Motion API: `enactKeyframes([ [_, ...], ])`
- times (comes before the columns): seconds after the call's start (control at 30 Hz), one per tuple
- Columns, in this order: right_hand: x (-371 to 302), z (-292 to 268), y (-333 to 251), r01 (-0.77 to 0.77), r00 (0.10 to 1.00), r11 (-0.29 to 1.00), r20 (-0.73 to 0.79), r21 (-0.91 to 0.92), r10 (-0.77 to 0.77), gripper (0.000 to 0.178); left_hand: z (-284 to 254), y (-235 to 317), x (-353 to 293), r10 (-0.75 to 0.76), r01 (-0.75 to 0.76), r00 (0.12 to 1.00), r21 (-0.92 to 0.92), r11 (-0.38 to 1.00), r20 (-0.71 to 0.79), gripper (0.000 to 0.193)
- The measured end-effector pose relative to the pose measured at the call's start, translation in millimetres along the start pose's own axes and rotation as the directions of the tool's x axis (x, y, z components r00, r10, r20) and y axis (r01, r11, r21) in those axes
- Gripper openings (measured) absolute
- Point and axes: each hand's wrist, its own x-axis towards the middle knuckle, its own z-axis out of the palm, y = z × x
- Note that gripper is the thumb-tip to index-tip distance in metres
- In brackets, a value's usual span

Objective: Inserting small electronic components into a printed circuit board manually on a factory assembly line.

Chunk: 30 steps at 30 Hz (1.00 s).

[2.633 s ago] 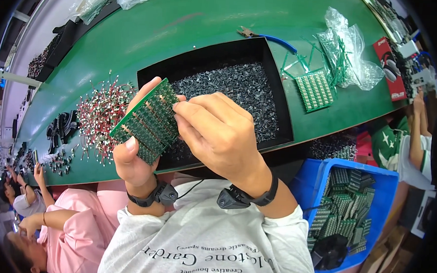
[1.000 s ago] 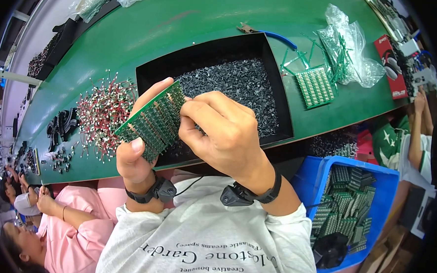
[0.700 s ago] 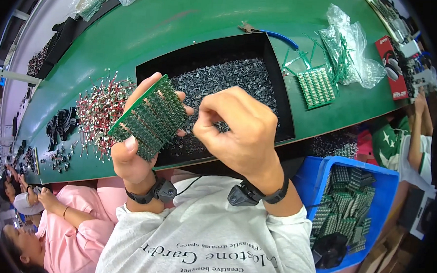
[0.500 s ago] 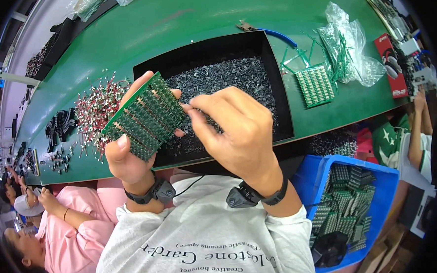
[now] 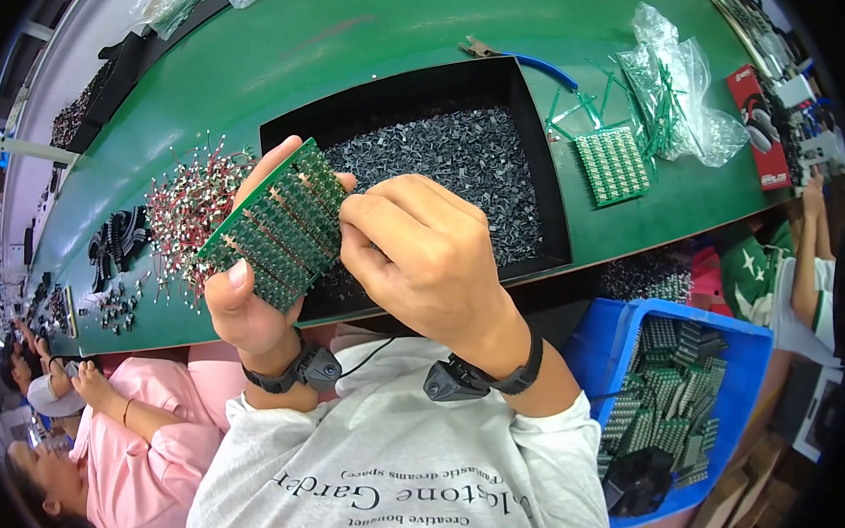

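A green circuit board panel (image 5: 286, 228), packed with rows of small parts, is tilted up over the near left side of a black tray (image 5: 552, 194). My left hand (image 5: 244, 302) grips it, thumb at the lower left edge and fingers behind. At the panel's right edge is my right hand (image 5: 423, 250), thumb and fingers pinched together; whatever lies between the fingertips is hidden. Many small dark grey pieces (image 5: 438, 155) fill the tray beneath both hands.
Left of the tray lies a heap of red-wired parts (image 5: 191, 204). Pliers (image 5: 538, 67), another board panel (image 5: 611, 166) and a plastic bag (image 5: 684, 96) lie to the right. A blue bin (image 5: 746, 377) of panels stands at my right; a person in pink (image 5: 157, 413) sits at my left.
My right hand has moved left and slightly down, its fingertips now against the panel's right edge. My left hand and the panel have barely moved.
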Motion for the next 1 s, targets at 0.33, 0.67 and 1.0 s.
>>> enactKeyframes([
  [0.33, -1, -26, 6, -0.121, 0.992, 0.993, 0.022, 0.002, 0.121, 0.018, -6, 3, 2, -0.066, 0.068, 0.997, -0.063, 0.996, 0.031, 0.104],
  [0.67, -8, -10, -3, -0.059, 0.995, 0.998, 0.085, 0.005, 0.058, 0.024, -2, -3, 1, -0.026, 0.026, 1.000, -0.113, 0.993, -0.003, 0.102],
  [1.0, -6, -1, -2, 0.019, 0.998, 1.000, 0.064, 0.017, -0.020, 0.025, -9, -6, 0, 0.008, -0.015, 0.999, -0.209, 0.978, -0.035, 0.100],
])
